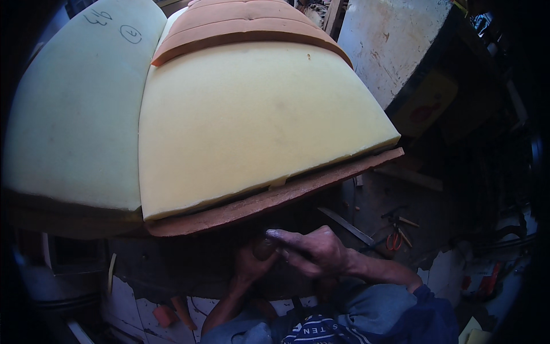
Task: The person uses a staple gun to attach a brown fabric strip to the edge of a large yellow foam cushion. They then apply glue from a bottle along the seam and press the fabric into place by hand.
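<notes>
In the shade below the cushions, my left hand [250, 266] is closed round a small, dark, rounded object [264, 249] that looks like a jar or bottle; its kind is too dim to tell. Beside it on the right is my right hand [321, 251], its index finger reaching across close to the object's top and its other fingers bent. Whatever these fingers hold, if anything, is hidden. Just above both hands runs the edge of a reddish-brown foam slab [275, 196], with a large cream foam block [266, 120] on top.
A pale green foam block [80, 114] with handwritten marks stands at left. Orange foam pieces [246, 26] lie across the cream block's far end. On the floor at right are a long blade-like strip [345, 226] and orange-handled scissors [394, 239]. A reddish block [165, 315] sits lower left.
</notes>
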A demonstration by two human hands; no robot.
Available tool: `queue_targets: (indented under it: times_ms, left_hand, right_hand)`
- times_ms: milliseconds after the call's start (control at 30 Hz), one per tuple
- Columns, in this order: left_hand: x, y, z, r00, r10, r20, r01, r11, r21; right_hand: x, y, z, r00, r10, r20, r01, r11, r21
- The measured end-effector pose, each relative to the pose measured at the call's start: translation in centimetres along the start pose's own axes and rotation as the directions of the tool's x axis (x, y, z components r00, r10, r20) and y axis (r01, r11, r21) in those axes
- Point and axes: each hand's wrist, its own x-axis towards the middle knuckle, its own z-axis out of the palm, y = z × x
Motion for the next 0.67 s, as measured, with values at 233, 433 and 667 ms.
queue_targets:
  times_ms: [233,433,667]
  left_hand:
    - [-0.5,1.9,-0.3,0.997,0.023,-0.074,-0.025,0.999,-0.029]
    - [-0.2,0.3,0.3,0.993,0.024,-0.117,-0.026,1.0,-0.014]
    - [-0.5,-1.1,-0.3,0.984,-0.138,-0.109,0.126,0.985,-0.114]
  right_hand:
    - [-1.6,1.6,0.3,0.883,0.456,0.115,-0.462,0.886,0.035]
    - [-1.9,1.1,1.7,0.907,0.386,0.169,-0.406,0.908,0.101]
    - [-1.6,0.0,-5.8,0.886,0.359,-0.294,-0.306,0.929,0.209]
